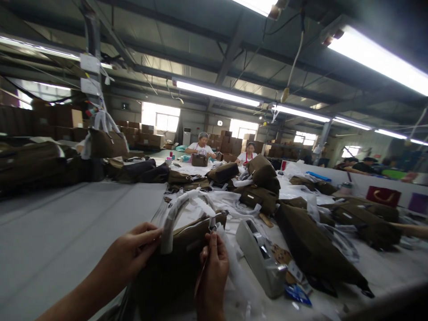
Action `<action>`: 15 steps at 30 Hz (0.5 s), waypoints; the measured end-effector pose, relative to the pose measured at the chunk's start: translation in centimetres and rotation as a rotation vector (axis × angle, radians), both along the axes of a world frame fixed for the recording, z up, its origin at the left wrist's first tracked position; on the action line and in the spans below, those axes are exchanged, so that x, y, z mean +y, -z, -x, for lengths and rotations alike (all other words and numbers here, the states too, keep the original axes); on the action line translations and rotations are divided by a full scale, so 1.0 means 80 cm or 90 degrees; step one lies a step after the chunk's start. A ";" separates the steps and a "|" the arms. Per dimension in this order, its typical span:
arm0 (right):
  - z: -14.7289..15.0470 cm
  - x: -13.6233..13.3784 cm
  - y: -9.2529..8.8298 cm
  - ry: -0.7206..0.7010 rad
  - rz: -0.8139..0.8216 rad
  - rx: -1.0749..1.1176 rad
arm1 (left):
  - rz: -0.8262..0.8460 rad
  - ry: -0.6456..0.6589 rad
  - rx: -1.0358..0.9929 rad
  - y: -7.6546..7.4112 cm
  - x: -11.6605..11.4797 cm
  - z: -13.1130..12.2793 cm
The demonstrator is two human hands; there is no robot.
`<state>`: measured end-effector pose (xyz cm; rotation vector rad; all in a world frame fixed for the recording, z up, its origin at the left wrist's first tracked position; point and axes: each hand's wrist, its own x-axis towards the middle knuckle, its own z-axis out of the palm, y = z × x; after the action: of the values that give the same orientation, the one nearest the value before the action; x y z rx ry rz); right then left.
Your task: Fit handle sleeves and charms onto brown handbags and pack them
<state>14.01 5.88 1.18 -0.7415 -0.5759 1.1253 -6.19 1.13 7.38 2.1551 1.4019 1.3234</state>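
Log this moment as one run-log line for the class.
left hand: at olive bag, beside wrapped handle | right hand: at metal handle fitting | nearby: tape dispenser, right of right hand

At lower centre, the olive-brown fabric handbag (177,267) is lost in shadow and cut off by the bottom edge. What my right hand (216,263) pinches is too small to tell. Mid-right, another person's bare forearm (413,230) leaves the frame.
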 end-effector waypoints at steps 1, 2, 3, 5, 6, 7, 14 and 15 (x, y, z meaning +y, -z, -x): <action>0.002 -0.003 0.001 0.002 -0.013 -0.070 | 0.009 0.014 -0.009 -0.002 -0.001 -0.002; 0.004 -0.006 0.000 -0.001 -0.039 -0.162 | 0.031 0.030 -0.020 -0.004 -0.002 -0.003; 0.007 -0.010 -0.002 -0.006 -0.074 -0.261 | 0.057 0.048 -0.031 -0.005 -0.003 -0.004; 0.013 -0.019 -0.011 -0.028 -0.153 -0.427 | 0.086 0.077 -0.039 -0.008 -0.003 -0.005; 0.016 -0.022 -0.016 -0.044 -0.190 -0.483 | 0.083 0.087 -0.031 -0.009 -0.002 -0.006; 0.019 -0.025 -0.020 -0.059 -0.224 -0.523 | 0.074 0.097 -0.013 -0.011 -0.002 -0.007; 0.010 -0.025 -0.027 -0.179 -0.336 -0.488 | 0.092 0.149 0.153 -0.014 0.004 -0.004; 0.007 -0.025 -0.027 -0.188 -0.339 -0.483 | 0.095 0.148 0.177 -0.012 0.006 -0.002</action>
<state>13.49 3.90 3.36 -0.6070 -1.5984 0.8642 -6.02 1.58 8.37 2.3797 1.2472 0.8360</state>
